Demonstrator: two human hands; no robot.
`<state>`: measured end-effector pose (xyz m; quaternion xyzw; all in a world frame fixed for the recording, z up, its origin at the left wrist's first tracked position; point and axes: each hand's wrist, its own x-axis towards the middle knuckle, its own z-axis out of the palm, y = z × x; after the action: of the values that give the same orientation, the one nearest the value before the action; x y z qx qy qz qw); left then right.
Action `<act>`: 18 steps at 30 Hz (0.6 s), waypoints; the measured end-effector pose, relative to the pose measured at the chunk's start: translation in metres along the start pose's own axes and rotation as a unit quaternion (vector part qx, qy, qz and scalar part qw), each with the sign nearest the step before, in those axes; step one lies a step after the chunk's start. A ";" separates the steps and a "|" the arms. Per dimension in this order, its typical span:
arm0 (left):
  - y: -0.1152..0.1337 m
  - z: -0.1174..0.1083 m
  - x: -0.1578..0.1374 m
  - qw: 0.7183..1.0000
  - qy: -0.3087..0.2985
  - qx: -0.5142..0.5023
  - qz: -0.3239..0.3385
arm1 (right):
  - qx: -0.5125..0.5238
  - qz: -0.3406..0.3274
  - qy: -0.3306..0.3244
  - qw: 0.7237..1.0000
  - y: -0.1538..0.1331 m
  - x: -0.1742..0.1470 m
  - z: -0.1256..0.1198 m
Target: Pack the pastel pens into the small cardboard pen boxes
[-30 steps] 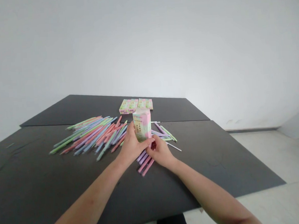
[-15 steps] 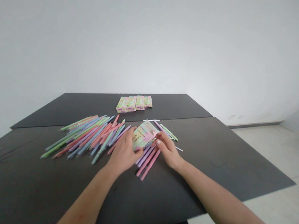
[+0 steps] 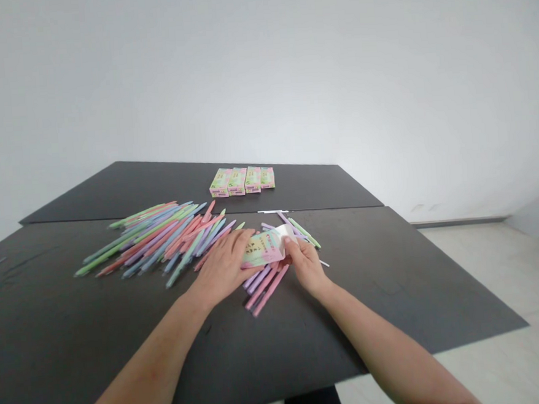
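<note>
One box [image 3: 262,249], upright earlier, sideways in left hand [image 3: 224,263].

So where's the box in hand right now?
In the head view, just below centre: the box is between the left hand and right hand, with the big stick pile to its left and pink sticks nearer the wearer.

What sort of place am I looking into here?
Probably a simple indoor workroom: a broad matte-black tabletop, a loose pile of slim pastel-coloured sticks on it, and a plain white wall behind.
</note>
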<state>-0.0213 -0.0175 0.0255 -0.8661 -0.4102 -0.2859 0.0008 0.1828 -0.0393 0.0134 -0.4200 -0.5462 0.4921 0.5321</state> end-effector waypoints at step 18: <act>-0.025 -0.004 0.006 0.995 0.054 0.029 -0.078 | -0.343 -0.233 -0.169 0.894 0.002 0.003 -0.009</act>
<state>-0.0383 0.0023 0.0254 -0.8141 -0.4843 -0.3194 0.0262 0.1915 -0.0357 0.0113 -0.3478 -0.8449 0.1992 0.3542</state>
